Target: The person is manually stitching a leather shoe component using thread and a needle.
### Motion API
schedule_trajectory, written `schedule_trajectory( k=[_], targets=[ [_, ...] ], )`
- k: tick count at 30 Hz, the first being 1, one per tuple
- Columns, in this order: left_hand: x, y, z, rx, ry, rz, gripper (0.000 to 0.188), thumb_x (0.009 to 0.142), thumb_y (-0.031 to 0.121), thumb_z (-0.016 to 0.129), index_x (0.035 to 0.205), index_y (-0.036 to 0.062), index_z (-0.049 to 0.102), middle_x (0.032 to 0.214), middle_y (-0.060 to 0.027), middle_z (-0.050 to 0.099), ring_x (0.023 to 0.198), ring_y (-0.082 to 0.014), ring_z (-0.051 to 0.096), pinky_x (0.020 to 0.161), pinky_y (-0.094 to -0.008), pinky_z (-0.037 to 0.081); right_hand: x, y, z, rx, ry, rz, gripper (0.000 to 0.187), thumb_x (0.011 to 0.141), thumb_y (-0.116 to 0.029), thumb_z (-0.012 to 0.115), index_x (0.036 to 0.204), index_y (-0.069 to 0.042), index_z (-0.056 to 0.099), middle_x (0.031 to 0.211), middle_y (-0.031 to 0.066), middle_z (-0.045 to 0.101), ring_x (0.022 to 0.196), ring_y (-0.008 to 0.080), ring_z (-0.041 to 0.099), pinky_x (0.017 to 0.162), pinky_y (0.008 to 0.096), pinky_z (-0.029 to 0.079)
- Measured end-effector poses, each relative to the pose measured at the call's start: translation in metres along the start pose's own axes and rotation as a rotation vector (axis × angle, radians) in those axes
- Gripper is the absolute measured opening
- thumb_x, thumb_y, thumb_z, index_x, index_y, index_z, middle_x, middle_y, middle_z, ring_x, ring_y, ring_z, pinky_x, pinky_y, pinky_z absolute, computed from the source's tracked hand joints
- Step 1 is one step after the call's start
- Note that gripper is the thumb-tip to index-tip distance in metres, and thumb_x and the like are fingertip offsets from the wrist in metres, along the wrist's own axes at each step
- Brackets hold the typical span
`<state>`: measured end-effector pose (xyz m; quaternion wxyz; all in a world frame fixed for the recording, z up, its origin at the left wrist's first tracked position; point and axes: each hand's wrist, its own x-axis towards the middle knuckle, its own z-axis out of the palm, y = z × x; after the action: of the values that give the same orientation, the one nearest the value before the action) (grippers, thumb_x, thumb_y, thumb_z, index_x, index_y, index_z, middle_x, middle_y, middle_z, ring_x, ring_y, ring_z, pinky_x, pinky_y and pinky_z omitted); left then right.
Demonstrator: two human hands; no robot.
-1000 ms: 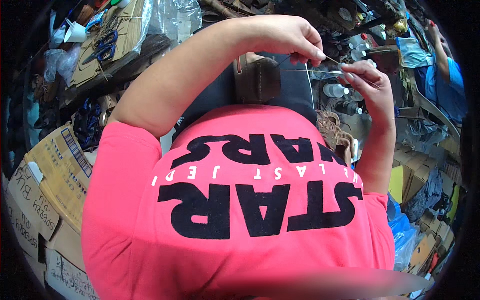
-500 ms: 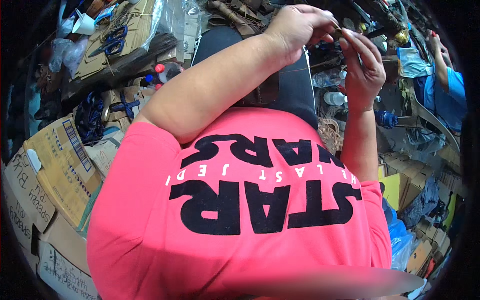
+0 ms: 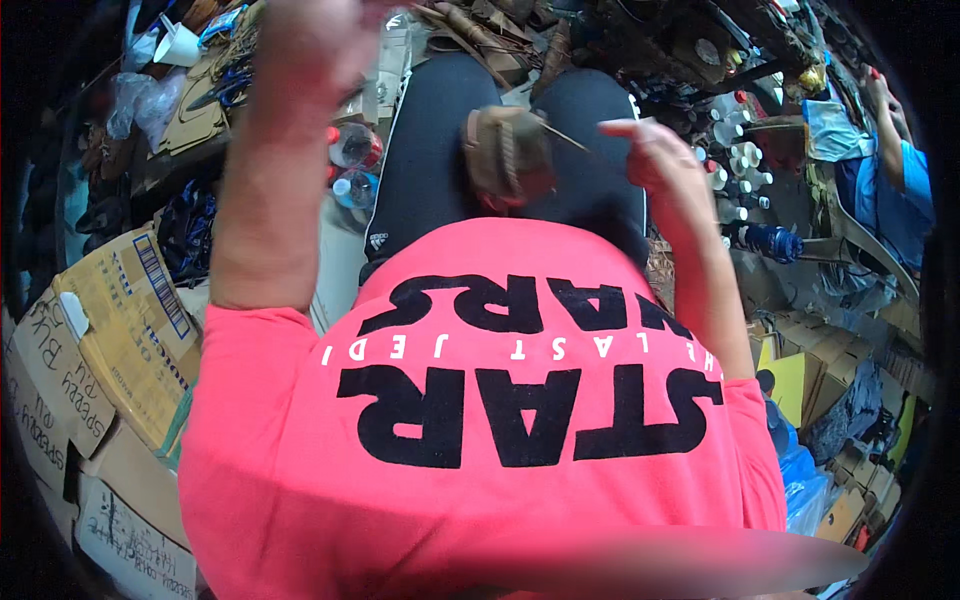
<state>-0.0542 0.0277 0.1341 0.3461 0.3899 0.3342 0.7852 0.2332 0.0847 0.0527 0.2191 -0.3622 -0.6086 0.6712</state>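
Note:
Between my dark-trousered thighs sits a brown and tan piece of footwear [image 3: 508, 158], blurred, with a ridged, stitch-like line across it. A thin light strand or needle [image 3: 566, 137] sticks out from its top toward the right; which of these it is, I cannot tell. My left hand [image 3: 325, 45] is raised at the upper left, cut by the picture's edge and badly smeared. To the right of the footwear is my right hand [image 3: 668, 170], one finger or the thumb pointing left toward the strand. Motion blur hides what either hand holds.
On the left are scissors [image 3: 228, 88] on cardboard pieces, a white cup [image 3: 177, 45] and plastic bottles [image 3: 355, 147]. More bottles [image 3: 742, 155] stand at the right. Cardboard boxes [image 3: 125, 330] crowd the lower left. Another person's arm [image 3: 884, 125] shows at the far right.
My hands were close together at the upper right, pinching something small. The left has swung far left and the right has dropped lower and left, uncovering the footwear between my thighs.

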Motion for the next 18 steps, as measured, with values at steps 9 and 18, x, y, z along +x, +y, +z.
schedule_trajectory(
  k=[9, 18],
  targets=[
    [0.043, 0.026, -0.109, 0.288, 0.17, 0.06, 0.02, 0.098, 0.014, 0.046, 0.078, 0.0167, 0.046, 0.054, 0.0053, 0.034, 0.041, -0.0059, 0.026, 0.038, -0.0223, 0.021, 0.042, 0.001, 0.074, -0.953, -0.153, -0.367, 0.034, 0.093, -0.031, 0.049, 0.082, -0.001, 0.061, 0.076, 0.0212, 0.061, 0.078, 0.0397, 0.06, 0.068, 0.0473, 0.048],
    [0.056, 0.036, -0.183, 0.354, 0.447, 0.023, 0.012, 0.097, 0.019, 0.048, 0.085, 0.0186, 0.048, 0.057, 0.0057, 0.035, 0.044, -0.0071, 0.03, 0.039, -0.0233, 0.027, 0.017, 0.012, 0.057, -0.993, -0.236, -0.296, 0.024, 0.092, -0.024, 0.052, 0.087, -0.002, 0.06, 0.086, 0.023, 0.061, 0.083, 0.0402, 0.06, 0.073, 0.0453, 0.048]
  ],
)
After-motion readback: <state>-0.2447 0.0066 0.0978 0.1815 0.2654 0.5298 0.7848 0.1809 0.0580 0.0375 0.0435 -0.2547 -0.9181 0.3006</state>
